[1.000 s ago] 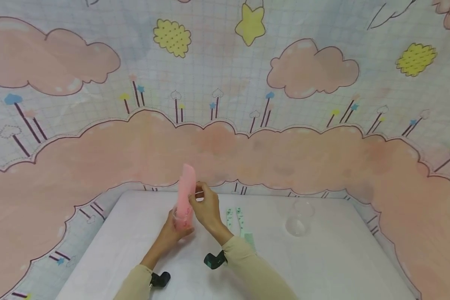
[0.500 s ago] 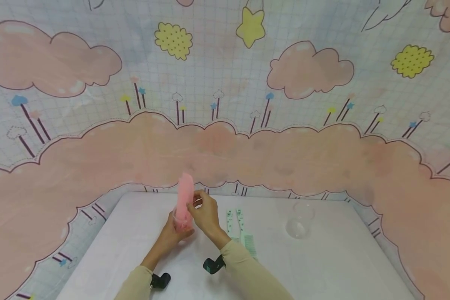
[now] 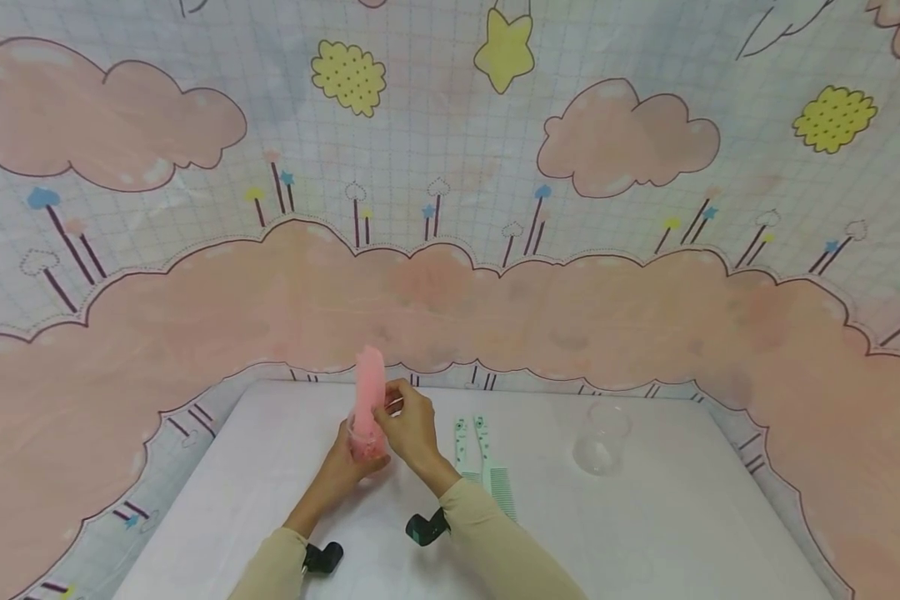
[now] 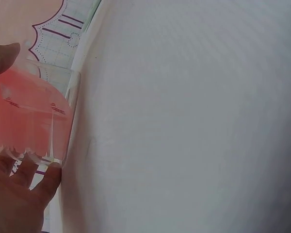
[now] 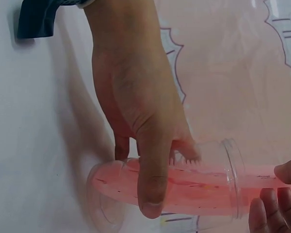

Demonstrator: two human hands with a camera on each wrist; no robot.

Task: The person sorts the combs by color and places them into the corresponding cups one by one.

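My left hand [image 3: 336,473] grips a clear plastic jar [image 4: 70,77] that is tilted a little. A translucent pink, bendy sheet-like thing [image 3: 370,379] with small dark printed marks stands partly inside it, its upper part rising above the rim. In the left wrist view the jar lies between thumb and fingers, and the pink sheet [image 4: 29,111] curves round inside. My right hand [image 3: 411,425] pinches the pink sheet's edge just above the jar's rim. The right wrist view shows the sheet [image 5: 208,199] running out of the jar mouth to the right fingertips. What it is exactly, I cannot tell.
Two mint-green combs [image 3: 499,492] with patterned handles lie right of the hands, partly behind the right forearm. A clear round container [image 3: 596,454] stands further right on the white table [image 3: 667,517]. A patterned backdrop [image 3: 450,308] hangs behind the table's far edge.
The pink sheet has sunk lower into the jar, mostly in the first half second. My right hand has come down with it, still pinching it; the left hand stays in place.
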